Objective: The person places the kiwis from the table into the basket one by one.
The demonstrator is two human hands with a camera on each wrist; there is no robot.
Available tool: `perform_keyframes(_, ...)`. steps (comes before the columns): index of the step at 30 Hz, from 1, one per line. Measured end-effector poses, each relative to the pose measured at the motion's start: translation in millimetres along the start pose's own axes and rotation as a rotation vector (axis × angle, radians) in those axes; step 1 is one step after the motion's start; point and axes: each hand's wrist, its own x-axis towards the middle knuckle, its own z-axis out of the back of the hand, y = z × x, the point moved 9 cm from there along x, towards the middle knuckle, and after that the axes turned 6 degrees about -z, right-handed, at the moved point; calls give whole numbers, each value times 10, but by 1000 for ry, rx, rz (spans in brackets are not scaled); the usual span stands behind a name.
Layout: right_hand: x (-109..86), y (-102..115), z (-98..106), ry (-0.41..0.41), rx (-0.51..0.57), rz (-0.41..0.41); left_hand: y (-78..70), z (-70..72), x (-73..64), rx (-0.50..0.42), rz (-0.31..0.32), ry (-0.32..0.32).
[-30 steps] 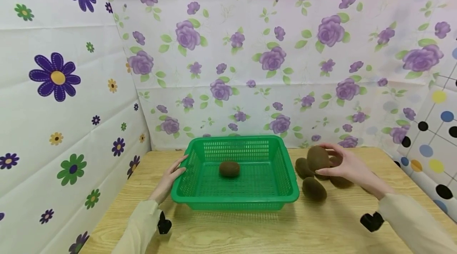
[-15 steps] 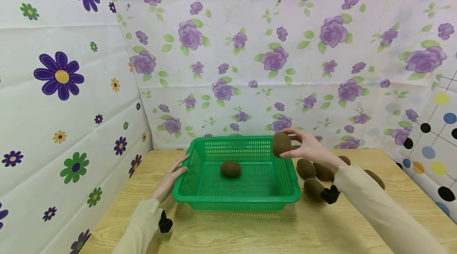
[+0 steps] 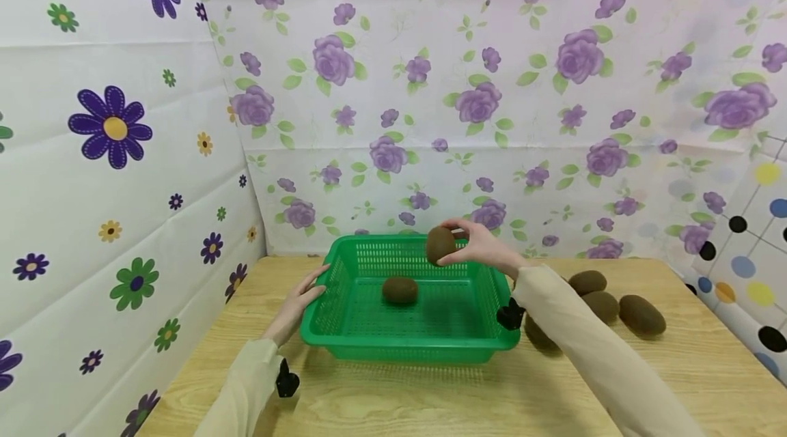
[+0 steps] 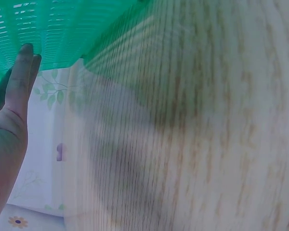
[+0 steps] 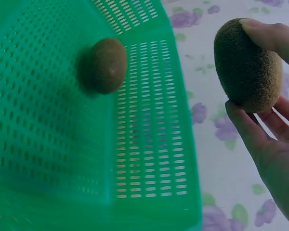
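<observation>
My right hand [image 3: 482, 246] pinches a brown fuzzy kiwi [image 3: 440, 246] between thumb and fingers, raised over the back right part of a green plastic basket [image 3: 393, 341]. The right wrist view shows the held kiwi [image 5: 245, 65] close, thumb on one end and fingertips at the other. A second kiwi [image 3: 400, 290] lies on its side on the basket floor, left of the held one. At the basket's left side, my left hand [image 3: 298, 302] touches the rim. In the left wrist view its fingers [image 4: 20, 79] are straight against the outer wall.
Several more kiwis [image 3: 642, 315] lie on the wooden table [image 3: 393, 403] right of the basket, some partly hidden behind the right sleeve [image 3: 590, 341]. Flowered sheets [image 3: 430, 116] hang behind the table and along its left side.
My right hand has carried the kiwi leftward from the pile on the right to above the basket. The left hand stays at the basket's left rim. The view has shifted slightly.
</observation>
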Motion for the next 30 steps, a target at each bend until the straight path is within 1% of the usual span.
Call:
perform_keyframes(4, 101, -114, -133, 16, -3, -27, -87, -24, -40, 27, 8, 8)
perform_keyframes(10, 191, -350, -252, -9, 12, -125, -109, -21, -53, 42, 9, -1)
perform_keyframes(15, 213, -517, -369, 8, 9, -178, -119, -34, -52, 19, 3, -5)
perform_keyframes(19, 221, -586, -471, 35, -10, -175, -70, -15, -40, -5, 2, -6)
perform_keyframes(22, 231, -641, -536, 56, -5, -184, 7, 17, -16, -9, -2, -10)
perform_keyframes(26, 238, -734, -581, 58, -12, -227, 83, 49, 19, 29, -27, -21)
perform_keyframes(30, 240, -824, -614, 56, -39, -270, 99, 62, 31, 60, -52, -27)
